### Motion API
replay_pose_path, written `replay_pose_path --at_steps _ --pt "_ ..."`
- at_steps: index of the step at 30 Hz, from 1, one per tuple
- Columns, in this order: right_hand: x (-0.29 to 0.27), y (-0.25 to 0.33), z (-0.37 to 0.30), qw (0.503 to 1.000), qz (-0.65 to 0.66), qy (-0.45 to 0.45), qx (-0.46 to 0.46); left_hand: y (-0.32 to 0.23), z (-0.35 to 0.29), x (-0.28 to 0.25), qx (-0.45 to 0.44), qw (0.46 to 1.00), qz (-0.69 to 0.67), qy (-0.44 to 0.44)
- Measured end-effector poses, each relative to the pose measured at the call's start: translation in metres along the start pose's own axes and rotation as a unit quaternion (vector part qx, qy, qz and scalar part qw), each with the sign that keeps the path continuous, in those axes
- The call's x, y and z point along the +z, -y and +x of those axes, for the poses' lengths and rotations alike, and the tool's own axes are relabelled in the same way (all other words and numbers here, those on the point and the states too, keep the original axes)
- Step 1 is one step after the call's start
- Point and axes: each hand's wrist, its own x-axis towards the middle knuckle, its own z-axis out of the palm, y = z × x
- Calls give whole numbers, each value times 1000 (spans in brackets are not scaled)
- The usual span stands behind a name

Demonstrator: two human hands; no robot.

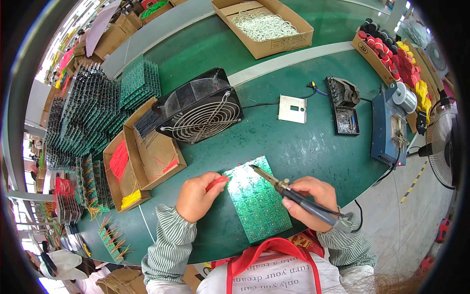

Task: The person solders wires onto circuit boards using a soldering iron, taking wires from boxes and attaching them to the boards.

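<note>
A green circuit board panel point(259, 210) lies on the green bench in front of me, shiny with glare near its upper left. My left hand point(196, 197) is closed on a small bunch of red wires point(218, 182) by the panel's left edge. Tiny red bits line the panel's far edge. In my right hand point(316, 198) is a dark-handled soldering iron point(298, 197), its cable trailing off to the right. The iron's tip is over the upper part of the panel; whether it touches cannot be told.
A black fan point(203, 108) and a cardboard box point(161, 159) of red, yellow and dark wires stand at left, beside stacked boards point(88, 108). Ahead are a metal plate point(293, 109) and a black iron stand point(342, 98). A blue solder unit point(387, 125) sits at right.
</note>
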Motion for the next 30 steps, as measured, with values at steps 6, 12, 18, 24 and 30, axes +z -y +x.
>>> replay_pose_path --at_steps 6,12,18,24,30 --pt "2 6 9 995 48 -2 90 5 13 9 73 996 -1 -41" --pt "14 6 22 993 35 19 112 10 19 11 49 998 -4 -42" --pt "23 1 28 990 47 23 131 11 23 10 55 997 -32 -35" --pt "26 1 32 986 55 34 152 14 24 10 61 997 -38 -28" --pt "26 1 35 987 45 43 147 13 24 9 60 997 -30 -27"
